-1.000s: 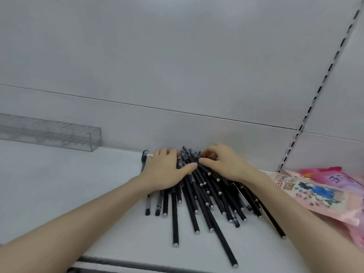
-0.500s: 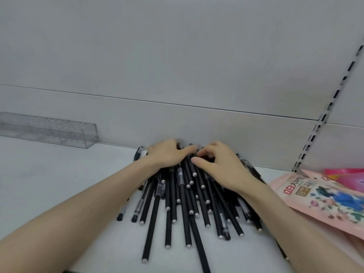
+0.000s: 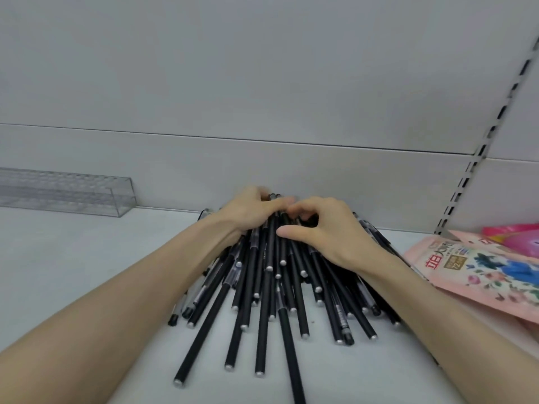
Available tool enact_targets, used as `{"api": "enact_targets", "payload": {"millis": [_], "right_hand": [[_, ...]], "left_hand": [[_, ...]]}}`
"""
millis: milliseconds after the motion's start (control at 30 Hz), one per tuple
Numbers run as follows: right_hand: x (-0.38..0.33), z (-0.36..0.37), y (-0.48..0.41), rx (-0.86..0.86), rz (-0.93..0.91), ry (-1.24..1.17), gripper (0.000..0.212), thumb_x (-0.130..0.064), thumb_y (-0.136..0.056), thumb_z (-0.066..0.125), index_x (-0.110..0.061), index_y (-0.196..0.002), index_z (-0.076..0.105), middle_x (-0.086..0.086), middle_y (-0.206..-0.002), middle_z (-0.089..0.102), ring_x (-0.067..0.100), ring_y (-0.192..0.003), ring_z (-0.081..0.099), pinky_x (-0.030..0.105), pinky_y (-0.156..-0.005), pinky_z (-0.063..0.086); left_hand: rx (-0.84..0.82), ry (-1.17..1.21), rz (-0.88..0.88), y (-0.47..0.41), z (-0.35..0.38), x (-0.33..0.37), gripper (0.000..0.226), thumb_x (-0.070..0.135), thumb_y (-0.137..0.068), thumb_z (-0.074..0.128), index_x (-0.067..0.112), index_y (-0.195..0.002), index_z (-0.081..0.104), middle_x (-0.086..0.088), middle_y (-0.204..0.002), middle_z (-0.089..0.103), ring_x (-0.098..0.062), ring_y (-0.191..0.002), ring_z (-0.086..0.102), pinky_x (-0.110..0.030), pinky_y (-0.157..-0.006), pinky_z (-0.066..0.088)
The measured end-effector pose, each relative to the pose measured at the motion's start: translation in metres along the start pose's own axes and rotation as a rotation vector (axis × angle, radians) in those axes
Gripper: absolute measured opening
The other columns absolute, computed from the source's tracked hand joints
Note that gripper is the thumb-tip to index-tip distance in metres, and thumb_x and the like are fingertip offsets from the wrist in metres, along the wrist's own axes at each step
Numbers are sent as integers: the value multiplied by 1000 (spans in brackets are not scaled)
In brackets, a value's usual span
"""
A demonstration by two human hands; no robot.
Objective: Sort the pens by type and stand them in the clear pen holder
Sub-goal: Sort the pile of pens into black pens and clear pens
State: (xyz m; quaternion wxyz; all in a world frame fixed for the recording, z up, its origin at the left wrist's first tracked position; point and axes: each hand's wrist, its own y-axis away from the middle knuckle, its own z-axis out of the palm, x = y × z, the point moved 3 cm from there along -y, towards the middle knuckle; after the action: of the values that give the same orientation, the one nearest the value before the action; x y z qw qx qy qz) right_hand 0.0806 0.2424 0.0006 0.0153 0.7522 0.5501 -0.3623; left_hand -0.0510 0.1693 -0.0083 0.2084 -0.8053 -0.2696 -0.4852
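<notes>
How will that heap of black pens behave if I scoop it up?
The pens look round and smooth, so loose ones will probably roll. They lie crossed and fanned, so a handful likely splays. Each seems stiff, light.

Colours noted: pens [image 3: 271, 287] mostly matt black with small silver-grey end caps, a few with clear barrels, dark inside, and black tips. The pen holder [image 3: 67, 193] is colourless clear plastic with a regular grid of small holes showing through it; shelf [image 3: 73, 258] pale grey-white, back panel [image 3: 262, 83] plain light grey, slotted upright [image 3: 478, 158] white with a row of dark slots. The front packet [image 3: 481, 269] is pale pink with red characters, a blue flower and a small pink-and-green floral print; rear packet [image 3: 519, 237] bright magenta-pink.
</notes>
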Motion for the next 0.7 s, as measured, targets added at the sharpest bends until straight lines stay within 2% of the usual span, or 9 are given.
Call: {"api": "enact_targets", "payload": {"millis": [33, 133, 167, 233, 333, 433, 500, 600, 700], "right_hand": [[-1, 0, 0, 10, 10, -53, 40, -32, -74, 79, -17, -109, 68, -4, -103, 68, 7, -88, 58, 14, -76, 41], [0, 1, 0, 35, 66, -231, 36, -24, -68, 84, -23, -93, 59, -2, -91, 69, 8, -83, 61, 21, -78, 49], [0, 1, 0, 37, 79, -269, 37, -22, -67, 85, -25, -91, 57, -2, -88, 69, 8, -80, 61, 22, -78, 50], [-1, -1, 0, 47, 88, -319, 39, -22, -66, 86, -26, -89, 55, -4, -83, 69, 7, -74, 59, 21, -73, 49], [-5, -7, -2, 46, 105, -357, 35, -29, -70, 82, -25, -96, 59, -5, -83, 72, 2, -73, 64, 18, -73, 49], [-15, -9, -1, -51, 98, -481, 23, -25, -81, 73, -19, -102, 65, 2, -89, 75, 11, -83, 71, 26, -83, 54], [-23, -6, 2, -143, 76, -576, 16, -20, -90, 63, -14, -104, 66, 5, -91, 76, 14, -84, 72, 25, -81, 56], [-32, -2, 4, -251, 89, -715, 17, -20, -95, 53, -10, -106, 62, 8, -92, 75, 17, -85, 71, 26, -79, 56], [-39, 1, 5, -342, 112, -894, 18, -15, -99, 43, -4, -107, 56, 9, -83, 68, 19, -76, 66, 31, -80, 56]], "left_hand": [[-10, 31, 8, 0, -1, -1, 42, 37, -82, 70, -3, -96, 66, -14, -82, 67, -20, -71, 59, -35, -67, 49], [-59, 174, 15, 6, -2, 2, 28, 26, -87, 67, -1, -91, 66, -8, -67, 65, -11, -51, 57, -17, -48, 44], [-73, 217, 37, 7, -2, 4, 24, 24, -88, 65, 1, -91, 67, -7, -68, 65, -9, -51, 58, -17, -48, 45], [-57, 269, 112, 9, -4, 9, 18, 22, -89, 64, 5, -92, 69, -7, -80, 68, -10, -67, 62, -18, -63, 50], [59, 321, 244, 13, -15, 21, 5, 21, -87, 66, 17, -86, 69, 5, -80, 68, -2, -75, 61, -12, -74, 45], [77, 409, 340, 21, -21, 34, 5, 16, -87, 65, 15, -89, 69, 0, -81, 66, -8, -75, 60, -20, -73, 47], [55, 479, 385, 28, -22, 43, 7, 13, -88, 64, 10, -91, 69, -8, -81, 62, -18, -73, 56, -27, -66, 47], [76, 492, 427, 34, -24, 51, 11, 12, -86, 66, 9, -95, 70, -7, -78, 62, -19, -65, 49, -19, -51, 40], [71, 471, 458, 40, -28, 56, 14, 10, -85, 67, 10, -98, 70, 1, -76, 67, -15, -65, 53, -18, -52, 43]]}}
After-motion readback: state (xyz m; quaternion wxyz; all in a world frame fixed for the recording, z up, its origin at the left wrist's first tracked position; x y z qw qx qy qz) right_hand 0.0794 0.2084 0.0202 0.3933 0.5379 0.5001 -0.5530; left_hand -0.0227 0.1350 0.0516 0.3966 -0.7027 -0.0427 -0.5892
